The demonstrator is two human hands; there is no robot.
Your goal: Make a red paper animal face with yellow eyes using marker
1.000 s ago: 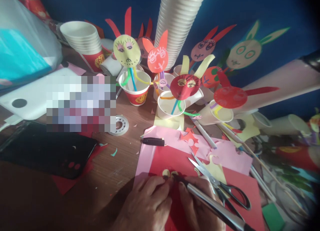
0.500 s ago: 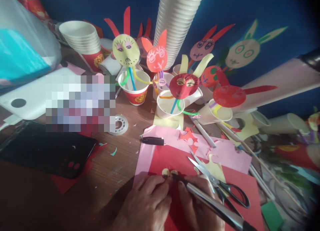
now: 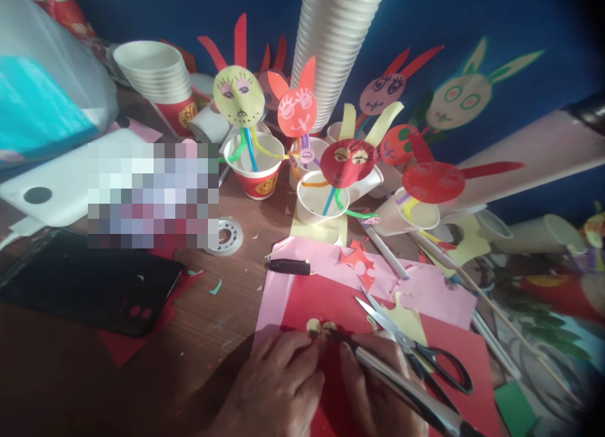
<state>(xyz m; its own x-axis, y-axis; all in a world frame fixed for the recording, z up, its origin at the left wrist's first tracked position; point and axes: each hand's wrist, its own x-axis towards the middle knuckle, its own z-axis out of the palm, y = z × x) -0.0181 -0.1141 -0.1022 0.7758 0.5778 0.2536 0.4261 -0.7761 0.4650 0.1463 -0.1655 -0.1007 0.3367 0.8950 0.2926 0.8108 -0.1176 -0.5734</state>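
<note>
My right hand [image 3: 378, 380] is closed around a marker pen [image 3: 401, 380] with a silvery barrel. The dark tip touches the right one of two small yellow paper circles [image 3: 329, 327], which lie side by side on a red paper sheet [image 3: 316, 295]. With fingers bent and pressed together, my left hand [image 3: 278, 380] pins the circles' near edges against the sheet. Just beyond the right hand lie scissors [image 3: 411, 342] with black handles, their blades slightly apart. A black pen cap [image 3: 289, 267] rests on the pink paper [image 3: 271, 304] under the red sheet.
Paper cups [image 3: 324, 200] hold rabbit-faced puppets [image 3: 350, 161] on coloured stems behind the papers. A tall stack of cups [image 3: 338, 40] stands at the back. To the left are a tape roll [image 3: 227, 236], a black phone [image 3: 85, 285] and a white device [image 3: 51, 178]. Paper scraps [image 3: 357, 260] are scattered around.
The marker tip has shifted slightly to the left on the right yellow circle. My left hand stays in place, and everything else looks the same.
</note>
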